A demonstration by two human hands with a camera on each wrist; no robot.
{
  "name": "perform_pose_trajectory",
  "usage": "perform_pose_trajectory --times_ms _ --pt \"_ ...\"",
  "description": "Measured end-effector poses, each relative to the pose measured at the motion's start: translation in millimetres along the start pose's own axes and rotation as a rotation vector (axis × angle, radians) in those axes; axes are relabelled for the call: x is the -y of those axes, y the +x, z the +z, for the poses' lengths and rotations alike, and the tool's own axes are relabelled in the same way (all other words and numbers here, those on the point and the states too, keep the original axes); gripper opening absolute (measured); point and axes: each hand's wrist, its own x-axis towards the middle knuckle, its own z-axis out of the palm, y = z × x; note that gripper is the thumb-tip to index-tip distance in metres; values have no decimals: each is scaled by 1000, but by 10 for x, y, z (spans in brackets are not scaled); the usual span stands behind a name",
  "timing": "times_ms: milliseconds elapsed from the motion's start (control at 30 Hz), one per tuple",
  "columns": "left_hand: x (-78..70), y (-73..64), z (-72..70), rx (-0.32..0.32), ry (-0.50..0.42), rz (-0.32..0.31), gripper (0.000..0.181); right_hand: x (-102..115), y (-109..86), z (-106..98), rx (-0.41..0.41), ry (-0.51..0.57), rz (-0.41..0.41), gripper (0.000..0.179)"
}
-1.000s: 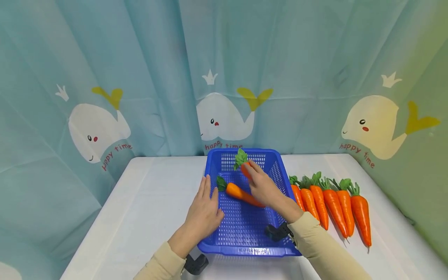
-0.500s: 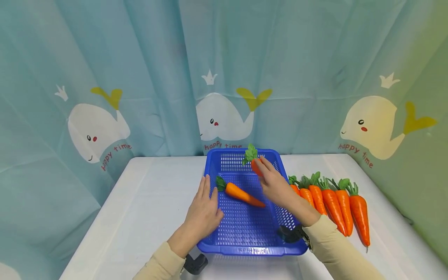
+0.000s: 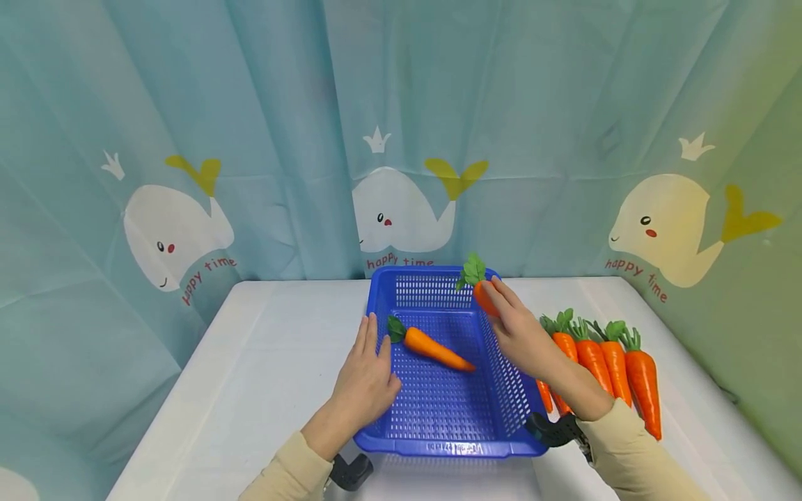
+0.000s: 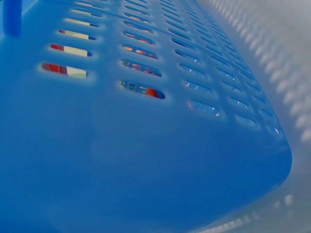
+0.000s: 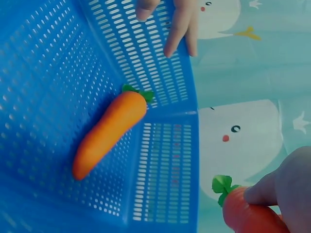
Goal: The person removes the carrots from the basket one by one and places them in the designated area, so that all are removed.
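Observation:
A blue plastic basket [image 3: 454,449] with slotted walls stands mid-table. Inside it lies one orange carrot [image 3: 436,349], its leafy end toward the left wall. My left hand [image 3: 366,381] rests on the basket's left rim with fingers extended. Over the right back corner, my right hand [image 3: 523,335] grips a redder carrot [image 3: 485,298] near its green top. In the right wrist view that held carrot [image 5: 250,213] is pinched under the thumb, its lower part hidden or out of frame. The left wrist view shows only the slotted basket wall [image 4: 146,155] and white tabletop.
To the basket's right, several carrots [image 3: 595,362] lie side by side on the white table [image 3: 294,334], partly covered by my right forearm. A pale blue curtain [image 3: 532,104] with whale prints hangs behind the table.
My right hand has moved rightward with the carrot, from above the basket's middle to its right back corner. The left hand and the carrot in the basket stay put.

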Motion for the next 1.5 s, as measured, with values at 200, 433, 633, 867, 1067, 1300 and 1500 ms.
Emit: perform_pose_trajectory --times_ms 200,433,633,867,1067,1300,1500 --pt "1 11 -2 2 1 0 56 -29 -100 -114 -26 -23 12 59" --pt "1 14 -6 15 0 -6 57 -70 -198 -223 -20 -15 48 62" --pt "-9 15 -10 13 -6 -6 57 -113 -280 -271 -26 -16 58 62" --pt "-14 12 -10 23 -18 -13 57 -156 -377 -346 -35 0 97 64" --pt "-11 10 -4 36 -9 -22 58 -204 -469 -391 -60 -21 109 64" --pt "-6 5 -2 39 -16 -32 58 -262 -593 -419 -89 -43 110 63" --pt "-4 0 2 40 -15 -43 59 -298 -670 -422 -70 -12 140 64"
